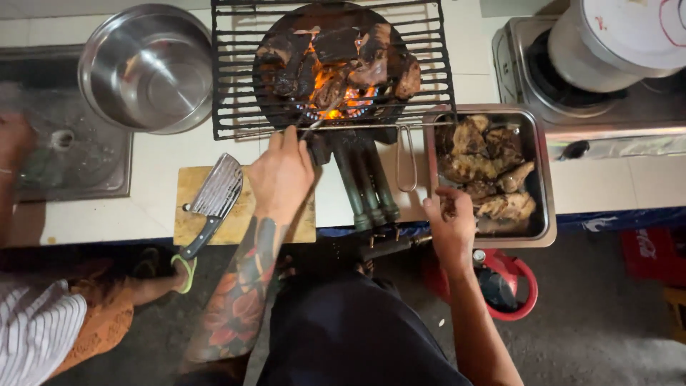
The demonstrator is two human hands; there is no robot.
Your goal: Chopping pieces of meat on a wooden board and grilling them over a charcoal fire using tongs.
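My left hand (282, 175) grips thin metal tongs (321, 118) whose tips reach into the charred meat pieces (343, 61) over the open flame. The meat lies on a black wire grill rack (236, 86) set above a gas burner. My right hand (450, 221) rests at the near left corner of a steel tray (544, 186) that holds several cooked chicken pieces (486, 171). Whether its fingers pinch the rim or the stove knob below cannot be made out.
A cleaver (214, 196) lies on a wooden cutting board (189, 225) left of my hand. A steel bowl (146, 68) and a sink (71, 143) sit at far left. Another person (43, 314) stands there. A lidded pot (614, 43) occupies a second stove; a red gas cylinder (511, 286) stands below.
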